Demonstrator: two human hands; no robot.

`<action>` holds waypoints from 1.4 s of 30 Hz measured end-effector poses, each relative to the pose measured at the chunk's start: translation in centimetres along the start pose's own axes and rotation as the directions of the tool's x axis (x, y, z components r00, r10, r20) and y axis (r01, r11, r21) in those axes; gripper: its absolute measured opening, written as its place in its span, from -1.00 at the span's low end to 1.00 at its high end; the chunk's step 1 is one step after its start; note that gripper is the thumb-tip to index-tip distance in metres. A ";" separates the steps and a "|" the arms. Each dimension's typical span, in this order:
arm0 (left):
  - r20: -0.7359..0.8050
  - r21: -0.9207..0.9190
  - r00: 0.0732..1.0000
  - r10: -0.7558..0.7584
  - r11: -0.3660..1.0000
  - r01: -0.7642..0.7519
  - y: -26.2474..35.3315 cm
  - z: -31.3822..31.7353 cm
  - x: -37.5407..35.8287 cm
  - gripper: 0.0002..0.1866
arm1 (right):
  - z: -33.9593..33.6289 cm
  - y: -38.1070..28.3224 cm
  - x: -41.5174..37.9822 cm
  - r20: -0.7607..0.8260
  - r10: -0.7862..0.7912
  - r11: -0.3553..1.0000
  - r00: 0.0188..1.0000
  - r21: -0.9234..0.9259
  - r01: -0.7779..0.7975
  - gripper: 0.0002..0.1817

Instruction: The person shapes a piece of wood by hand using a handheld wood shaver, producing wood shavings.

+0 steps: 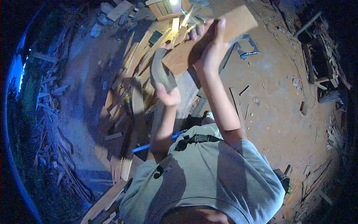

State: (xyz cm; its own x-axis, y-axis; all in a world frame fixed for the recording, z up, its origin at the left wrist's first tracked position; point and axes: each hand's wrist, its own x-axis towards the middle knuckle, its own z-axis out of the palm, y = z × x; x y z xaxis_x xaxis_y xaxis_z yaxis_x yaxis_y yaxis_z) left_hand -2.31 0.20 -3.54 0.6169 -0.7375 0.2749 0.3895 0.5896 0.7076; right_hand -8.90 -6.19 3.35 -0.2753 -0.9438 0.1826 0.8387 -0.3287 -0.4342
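My right hand (213, 56) is wrapped round a flat wooden board (240, 24), its thumb along the near face and its fingertips over the far edge. The board is raised in front of me and tilted, its right end higher. Just left of it, my left hand (169, 96) grips the lower end of a curved grey-brown strip (159, 69), thumb pressed on its face. The strip's upper end bends up beside the board's lower left corner. What the strip is made of I cannot tell.
Long wooden offcuts (138, 56) lie heaped beyond my left hand, near a bright lamp (174, 3) by a slatted wooden piece (160, 11). A blue bar (141, 148) lies by my left forearm. A wooden frame (317, 63) stands far right on the dirt ground (272, 112).
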 end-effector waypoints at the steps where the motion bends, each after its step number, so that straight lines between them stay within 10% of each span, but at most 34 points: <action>1: 0.002 -0.001 1.000 0.005 1.000 -0.005 -0.2 -0.1 0.6 -0.29 | 0.2 0.0 -0.1 -0.017 -0.050 0.999 0.999 0.007 0.050 -0.59; 7: 0.534 0.210 0.813 0.234 0.894 -0.395 -0.8 -0.4 2.6 -0.27 | -1.2 0.9 0.7 0.050 0.115 0.989 0.992 -0.096 -0.110 -0.62; 11: 0.330 0.254 0.926 0.182 0.928 -0.273 -2.2 -1.4 2.9 -0.24 | -1.3 1.1 0.8 0.062 0.027 0.992 0.998 -0.127 -0.019 -0.64; 13: 0.437 0.313 0.882 0.176 0.889 -0.333 -2.6 -3.0 3.2 -0.22 | -1.7 1.1 0.6 0.151 0.251 0.963 0.956 -0.135 -0.232 -0.63; 19: 0.488 0.555 0.873 -0.017 0.778 -0.295 -3.7 -5.3 4.3 -0.17 | -1.5 1.5 1.0 0.013 0.076 0.997 0.997 -0.033 -0.076 -0.65; 22: 0.681 0.307 0.665 0.307 0.705 -0.639 0.3 0.0 4.6 -0.20 | -1.7 1.1 0.0 0.033 0.200 0.974 0.979 -0.115 -0.195 -0.63; 27: 0.602 0.342 0.760 0.245 0.781 -0.523 -0.1 -0.3 3.5 -0.21 | -2.2 1.9 0.9 -0.036 0.033 0.999 0.999 0.044 -0.032 -0.65; 31: 0.494 0.383 0.851 0.176 0.835 -0.395 -0.9 -1.6 2.6 -0.22 | -2.5 1.6 -0.1 0.100 0.309 0.947 0.946 0.062 -0.316 -0.62; 34: 0.444 0.417 0.886 0.134 0.844 -0.336 -2.1 -2.9 2.4 -0.23 | -2.1 1.9 2.1 -0.060 -0.018 0.997 0.998 0.078 0.023 -0.62; 36: 0.402 0.408 0.911 0.090 0.873 -0.266 -2.6 -3.5 3.2 -0.24 | -2.5 1.6 0.7 0.002 0.081 0.996 0.997 0.037 -0.081 -0.61; 42: 0.321 0.076 0.946 0.044 0.995 -0.072 -2.2 -1.9 2.1 -0.30 | -2.2 1.3 1.9 -0.083 -0.001 0.999 0.997 0.033 0.004 -0.64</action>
State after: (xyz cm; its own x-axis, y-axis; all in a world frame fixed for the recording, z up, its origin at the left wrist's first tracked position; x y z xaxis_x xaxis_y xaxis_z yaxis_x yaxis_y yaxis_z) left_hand -0.60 -2.02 -5.72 0.3807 -0.7777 0.5003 0.2911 0.6143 0.7334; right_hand -9.36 -8.51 1.22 -0.3145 -0.9429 0.1094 0.8526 -0.3312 -0.4042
